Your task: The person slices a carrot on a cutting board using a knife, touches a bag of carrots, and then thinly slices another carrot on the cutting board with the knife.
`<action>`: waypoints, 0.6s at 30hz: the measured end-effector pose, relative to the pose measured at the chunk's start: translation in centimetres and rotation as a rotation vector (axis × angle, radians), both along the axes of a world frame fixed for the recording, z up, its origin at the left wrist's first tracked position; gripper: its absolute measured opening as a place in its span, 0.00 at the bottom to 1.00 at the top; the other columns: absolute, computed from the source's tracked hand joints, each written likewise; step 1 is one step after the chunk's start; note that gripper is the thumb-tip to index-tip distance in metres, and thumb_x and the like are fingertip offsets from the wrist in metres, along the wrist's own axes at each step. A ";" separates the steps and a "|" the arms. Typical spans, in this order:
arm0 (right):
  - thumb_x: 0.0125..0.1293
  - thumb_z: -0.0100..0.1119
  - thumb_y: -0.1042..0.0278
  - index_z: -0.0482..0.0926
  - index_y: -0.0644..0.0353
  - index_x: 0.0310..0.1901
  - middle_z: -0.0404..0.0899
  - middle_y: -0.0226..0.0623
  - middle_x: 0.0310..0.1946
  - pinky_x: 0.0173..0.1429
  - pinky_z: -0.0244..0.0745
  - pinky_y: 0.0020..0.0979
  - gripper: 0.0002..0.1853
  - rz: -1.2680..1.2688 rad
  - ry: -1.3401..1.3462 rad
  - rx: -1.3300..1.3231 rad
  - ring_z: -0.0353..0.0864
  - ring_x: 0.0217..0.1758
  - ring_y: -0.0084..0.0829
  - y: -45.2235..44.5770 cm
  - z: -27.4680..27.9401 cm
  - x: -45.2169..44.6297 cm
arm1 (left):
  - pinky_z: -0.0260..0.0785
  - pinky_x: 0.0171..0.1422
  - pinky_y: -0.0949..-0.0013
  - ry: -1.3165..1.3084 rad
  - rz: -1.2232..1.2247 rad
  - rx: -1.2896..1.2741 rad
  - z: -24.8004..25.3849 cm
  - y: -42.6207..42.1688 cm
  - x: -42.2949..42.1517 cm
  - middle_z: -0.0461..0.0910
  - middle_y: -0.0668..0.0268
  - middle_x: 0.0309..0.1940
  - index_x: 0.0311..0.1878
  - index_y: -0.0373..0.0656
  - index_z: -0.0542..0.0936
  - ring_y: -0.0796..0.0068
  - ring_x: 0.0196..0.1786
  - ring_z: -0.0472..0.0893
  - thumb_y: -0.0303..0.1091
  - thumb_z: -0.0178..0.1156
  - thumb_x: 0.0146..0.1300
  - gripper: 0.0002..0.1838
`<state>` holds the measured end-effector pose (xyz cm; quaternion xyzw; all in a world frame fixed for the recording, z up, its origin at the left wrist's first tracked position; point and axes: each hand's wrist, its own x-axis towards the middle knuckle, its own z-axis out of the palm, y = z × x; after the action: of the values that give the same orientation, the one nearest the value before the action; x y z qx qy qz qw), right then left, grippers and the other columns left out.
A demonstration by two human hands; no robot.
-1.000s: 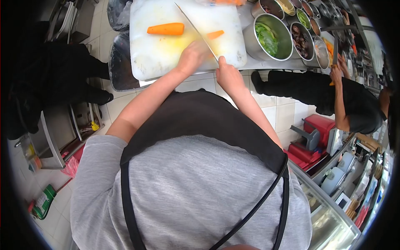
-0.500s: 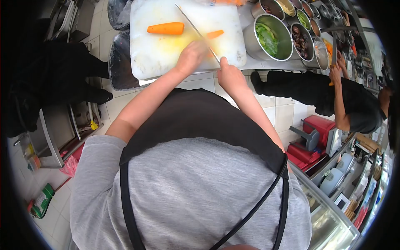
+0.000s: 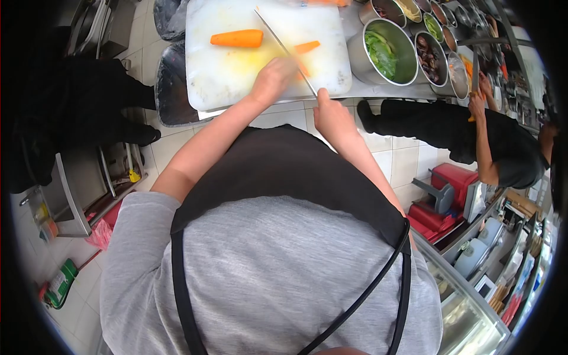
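Note:
My right hand (image 3: 335, 121) grips the handle end of a long kitchen knife (image 3: 273, 34), whose thin blade slants up and left across the white cutting board (image 3: 207, 77). Close against the blade, the curled fingers of my left hand (image 3: 274, 80) press on a carrot piece (image 3: 303, 69), mostly hidden and blurred. A thick peeled carrot (image 3: 237, 38) lies on the board to the left of the blade. Right of the blade rests a smaller cut carrot chunk (image 3: 307, 47). Yellow-orange stains mark the board between them.
Metal pots stand right of the board, one with green leaves (image 3: 380, 56), another with dark pieces (image 3: 430, 59). Lined black bins (image 3: 173, 89) are at the left. A co-worker in black (image 3: 432, 127) holds a knife at right; another person's dark clothing (image 3: 71, 112) shows left.
My right hand and the knife handle have shifted slightly right and down. My left hand stays in about the same place. The carrot and chunk lie as before.

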<state>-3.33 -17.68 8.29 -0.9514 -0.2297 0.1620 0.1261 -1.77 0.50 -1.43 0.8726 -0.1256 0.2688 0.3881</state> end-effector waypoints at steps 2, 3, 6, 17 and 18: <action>0.65 0.53 0.70 0.62 0.64 0.43 0.79 0.61 0.26 0.38 0.74 0.57 0.12 -0.057 0.053 -0.043 0.80 0.33 0.62 -0.4 -0.9 -0.7 | 0.72 0.45 0.63 -0.012 0.014 0.031 0.3 -0.1 -0.1 0.80 0.63 0.34 0.35 0.39 0.82 0.60 0.40 0.78 0.24 0.64 0.53 0.05; 0.65 0.53 0.70 0.62 0.64 0.43 0.79 0.61 0.26 0.38 0.74 0.57 0.12 -0.057 0.055 -0.045 0.80 0.33 0.62 -0.4 -1.5 -0.5 | 0.72 0.45 0.63 -0.010 0.014 0.030 0.4 -0.1 -0.1 0.80 0.63 0.34 0.35 0.39 0.82 0.60 0.40 0.78 0.24 0.64 0.53 0.05; 0.65 0.54 0.70 0.62 0.64 0.43 0.79 0.62 0.27 0.39 0.74 0.57 0.12 -0.024 0.006 0.069 0.80 0.33 0.63 0.5 -2.5 1.1 | 0.73 0.45 0.63 -0.004 -0.011 0.025 0.5 -0.1 -0.1 0.80 0.63 0.34 0.34 0.38 0.82 0.60 0.40 0.79 0.24 0.64 0.53 0.04; 0.65 0.53 0.69 0.63 0.65 0.44 0.79 0.61 0.27 0.39 0.74 0.57 0.12 -0.025 0.012 0.034 0.80 0.34 0.62 0.0 -2.8 0.6 | 0.73 0.44 0.63 0.000 -0.005 0.021 0.4 -0.1 -0.2 0.80 0.62 0.33 0.31 0.38 0.81 0.60 0.40 0.79 0.25 0.65 0.53 0.03; 0.65 0.53 0.69 0.63 0.65 0.44 0.79 0.61 0.27 0.39 0.74 0.57 0.12 -0.028 0.006 0.036 0.80 0.34 0.62 0.6 -2.5 1.2 | 0.73 0.44 0.63 -0.006 -0.008 0.024 0.4 0.0 -0.1 0.80 0.62 0.33 0.31 0.38 0.81 0.60 0.40 0.79 0.25 0.65 0.53 0.03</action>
<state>-2.11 -17.07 5.74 -0.9515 -0.2188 0.1590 0.1464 -1.83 0.48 -1.04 0.8758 -0.1335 0.2683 0.3784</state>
